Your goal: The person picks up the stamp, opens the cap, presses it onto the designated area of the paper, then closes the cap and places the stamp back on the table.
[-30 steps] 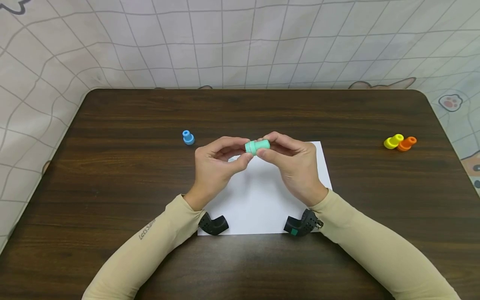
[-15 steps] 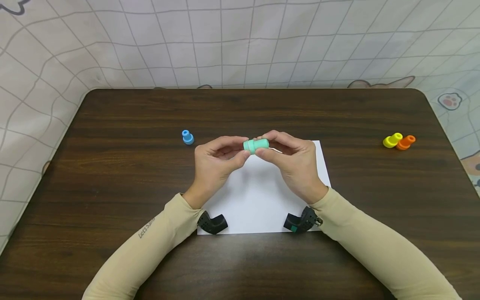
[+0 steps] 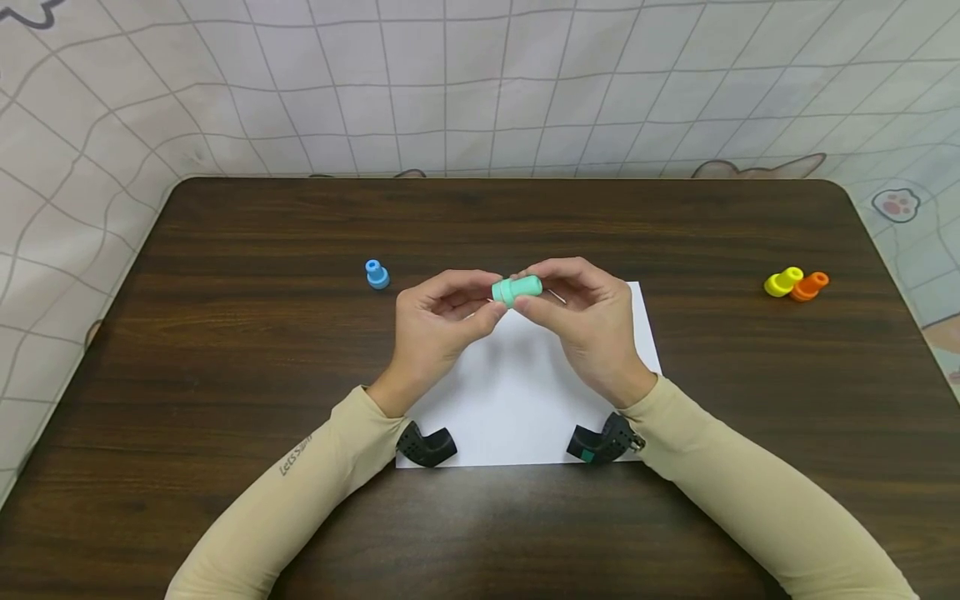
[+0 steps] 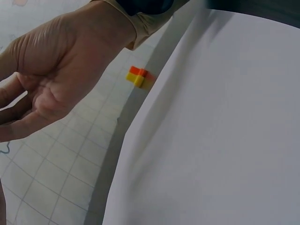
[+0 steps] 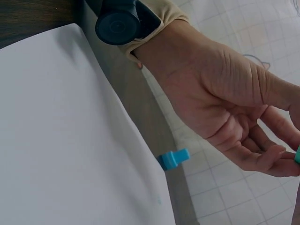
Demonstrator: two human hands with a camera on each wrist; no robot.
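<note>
Both hands hold a small mint-green stepped plastic cylinder (image 3: 517, 289), shaped like a toy stamp, above a white sheet of paper (image 3: 517, 408). My left hand (image 3: 432, 337) pinches its wider left end between thumb and fingers. The narrower right end is pinched by my right hand (image 3: 596, 333). In the left wrist view the right hand (image 4: 70, 61) appears, its fingertips cut off by the frame. The right wrist view has the left hand (image 5: 215, 93), with only a sliver of the green cylinder (image 5: 298, 154) at the edge.
A similar blue piece (image 3: 377, 275) stands left of the paper. Yellow (image 3: 784, 282) and orange (image 3: 811, 287) ones sit side by side far right on the dark wooden table (image 3: 262, 333). A faint bluish mark (image 5: 159, 200) shows on the paper. Grid-patterned cloth (image 3: 480, 92) hangs behind.
Both hands keep their pinch on the green cylinder, which has shifted only slightly. The right hand's upper fingers sit a little higher than before. The other pieces have stayed put.
</note>
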